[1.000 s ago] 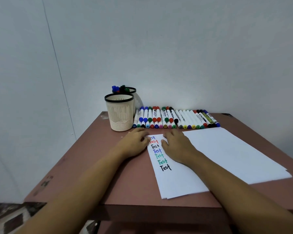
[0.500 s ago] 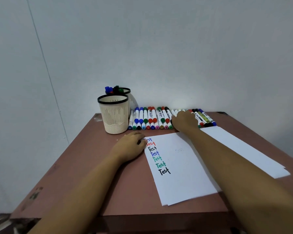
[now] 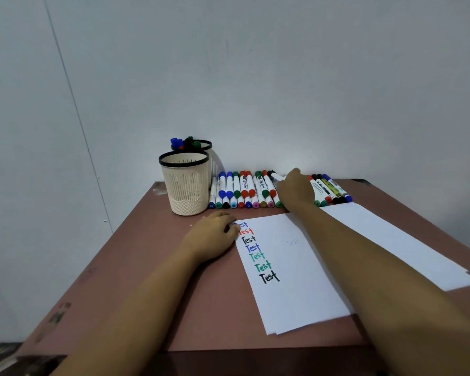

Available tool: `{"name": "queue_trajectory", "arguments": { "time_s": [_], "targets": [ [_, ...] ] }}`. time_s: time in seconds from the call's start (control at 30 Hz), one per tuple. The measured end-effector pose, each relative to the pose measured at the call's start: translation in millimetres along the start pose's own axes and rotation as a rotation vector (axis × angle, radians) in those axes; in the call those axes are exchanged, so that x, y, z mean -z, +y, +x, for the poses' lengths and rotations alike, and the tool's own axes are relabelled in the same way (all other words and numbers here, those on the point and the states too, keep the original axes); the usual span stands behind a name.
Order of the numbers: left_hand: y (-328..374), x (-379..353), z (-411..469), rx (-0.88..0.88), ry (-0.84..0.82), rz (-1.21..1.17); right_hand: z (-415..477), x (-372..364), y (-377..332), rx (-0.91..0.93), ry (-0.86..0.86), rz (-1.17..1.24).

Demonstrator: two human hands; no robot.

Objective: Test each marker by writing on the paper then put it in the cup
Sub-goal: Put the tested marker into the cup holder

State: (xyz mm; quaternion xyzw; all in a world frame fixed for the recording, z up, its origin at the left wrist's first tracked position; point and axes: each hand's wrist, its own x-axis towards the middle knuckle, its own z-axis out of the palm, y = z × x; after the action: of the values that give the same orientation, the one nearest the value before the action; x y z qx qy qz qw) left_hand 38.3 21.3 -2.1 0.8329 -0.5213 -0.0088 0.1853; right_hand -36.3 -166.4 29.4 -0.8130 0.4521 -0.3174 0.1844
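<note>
**Right hand on the marker row, left hand steadying the paper**

A pale wall fills the upper half of the frame. Below it a reddish-brown table spreads across the lower half. On the table, right of centre, lies the white paper, with further sheets fanned out toward the right edge of the frame.

Both forearms reach in from the bottom. The right hand sits at centre frame on top of the row of markers, fingers bent down over them. Whether it has closed on one I cannot tell. The left hand rests just left of centre, knuckles up, with relaxed fingers touching the paper's upper left corner and nothing held.

A cream cup with a black rim stands upright left of the row, just beside it. Behind it, against the wall, a second cup holds capped markers. The row of markers lies side by side along the table's far edge, caps blue, green, red and black.

Down the paper's left margin runs a column of "Test" words in blue, red, black and green ink.
</note>
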Motion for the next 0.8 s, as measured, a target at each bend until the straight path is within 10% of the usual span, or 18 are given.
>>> {"name": "queue_trajectory", "arguments": {
  "time_s": [0.63, 0.8],
  "targets": [
    [21, 2, -18, -0.325, 0.396, -0.053, -112, 72, 3, 0.093, -0.146, 0.868],
    [24, 4, -20, -0.246, 0.384, -0.041, -116, 60, 3, -0.177, -0.321, 1.370]
  ]
}}
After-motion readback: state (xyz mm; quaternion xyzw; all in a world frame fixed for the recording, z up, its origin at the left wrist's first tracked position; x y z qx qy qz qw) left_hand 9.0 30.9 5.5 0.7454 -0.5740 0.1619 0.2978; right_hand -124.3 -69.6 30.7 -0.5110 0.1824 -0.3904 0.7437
